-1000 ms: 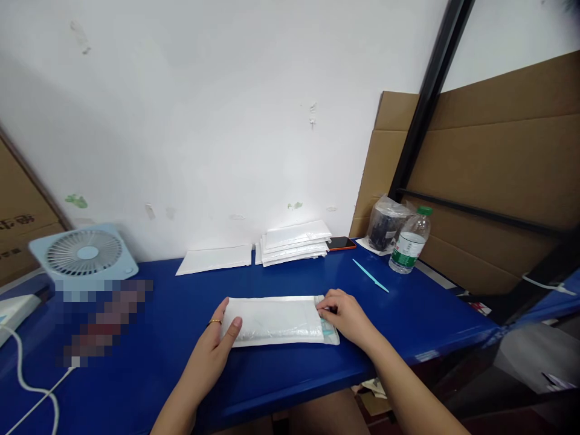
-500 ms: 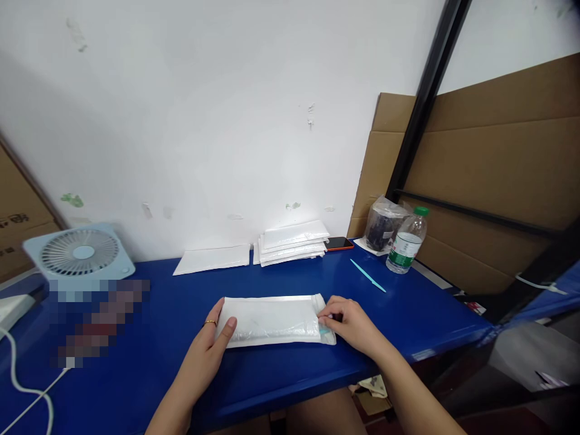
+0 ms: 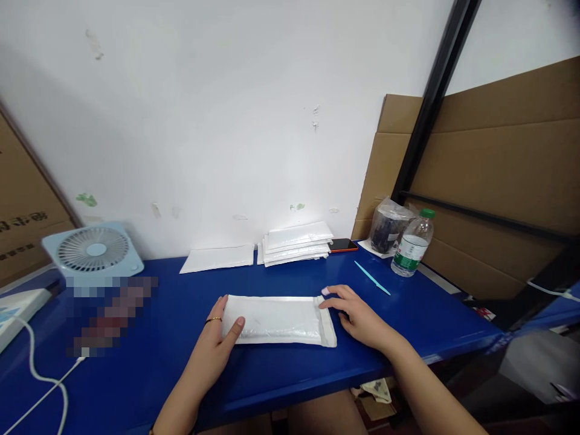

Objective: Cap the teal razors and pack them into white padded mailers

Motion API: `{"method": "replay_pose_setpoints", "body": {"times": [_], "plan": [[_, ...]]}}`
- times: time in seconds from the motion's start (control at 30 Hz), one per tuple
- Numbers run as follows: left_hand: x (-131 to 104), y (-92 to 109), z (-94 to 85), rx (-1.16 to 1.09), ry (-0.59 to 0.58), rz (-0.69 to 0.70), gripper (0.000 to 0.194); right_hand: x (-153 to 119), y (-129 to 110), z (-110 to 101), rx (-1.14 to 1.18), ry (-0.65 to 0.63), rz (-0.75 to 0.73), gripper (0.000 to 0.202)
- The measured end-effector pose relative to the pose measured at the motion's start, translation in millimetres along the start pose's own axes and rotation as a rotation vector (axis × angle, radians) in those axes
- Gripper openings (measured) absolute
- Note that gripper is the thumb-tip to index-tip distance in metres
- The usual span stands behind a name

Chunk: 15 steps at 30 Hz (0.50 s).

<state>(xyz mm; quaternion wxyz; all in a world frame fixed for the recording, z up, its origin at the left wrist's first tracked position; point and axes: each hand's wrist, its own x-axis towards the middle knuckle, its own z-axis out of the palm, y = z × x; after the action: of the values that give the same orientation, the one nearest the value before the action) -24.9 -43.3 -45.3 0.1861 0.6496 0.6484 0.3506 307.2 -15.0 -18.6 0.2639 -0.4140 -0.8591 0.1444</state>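
A white padded envelope (image 3: 274, 320) lies flat on the blue table (image 3: 267, 376), its flap end on the right. Around its left end is my left hand (image 3: 221, 331), the thumb on top and the fingers at the far left edge, gripping it. My right hand (image 3: 357, 315) is at the flap end with its fingers apart; the fingertips rest at or just over the flap's upper corner, and nothing is held in it. Behind, against the wall, a pile of similar white envelopes (image 3: 296, 243) sits beside a single flat one (image 3: 220, 258).
A light blue fan (image 3: 97, 249) and a white cable (image 3: 34, 362) are on the left. At the right are a turquoise knife-like tool (image 3: 371, 278), a phone (image 3: 343, 244), a bagged dark object (image 3: 385, 232) and a green-capped bottle (image 3: 411, 246). Cardboard (image 3: 502, 163) stands behind a black post.
My right hand has opened and moved off the flap's inner part, where a bit of turquoise showed before. The flap end now lies flatter. The view has shifted slightly.
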Motion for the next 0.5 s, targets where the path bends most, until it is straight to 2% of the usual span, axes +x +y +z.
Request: {"method": "replay_pose_setpoints", "body": {"times": [0.13,0.23,0.27,0.4,0.5], "plan": [[0.3,-6.8,4.4,0.155,0.076,0.065,0.060,14.8,9.9,-3.5,0.049,-0.135,-0.147,0.031],[-11.0,8.9,6.2,0.316,0.147,0.221,0.045,22.7,8.6,-3.4,0.178,-0.205,-0.153,0.019],[-16.8,18.7,8.4,0.344,0.127,0.313,0.043,25.5,7.9,-3.2,0.217,-0.227,-0.158,0.016],[-40.8,63.7,29.3,0.355,-0.174,0.655,0.054,39.9,7.8,1.3,0.291,-0.272,-0.203,0.014],[-50.3,82.4,46.9,0.392,-0.248,0.738,0.063,51.3,10.3,5.6,0.299,-0.271,-0.166,0.022]]}}
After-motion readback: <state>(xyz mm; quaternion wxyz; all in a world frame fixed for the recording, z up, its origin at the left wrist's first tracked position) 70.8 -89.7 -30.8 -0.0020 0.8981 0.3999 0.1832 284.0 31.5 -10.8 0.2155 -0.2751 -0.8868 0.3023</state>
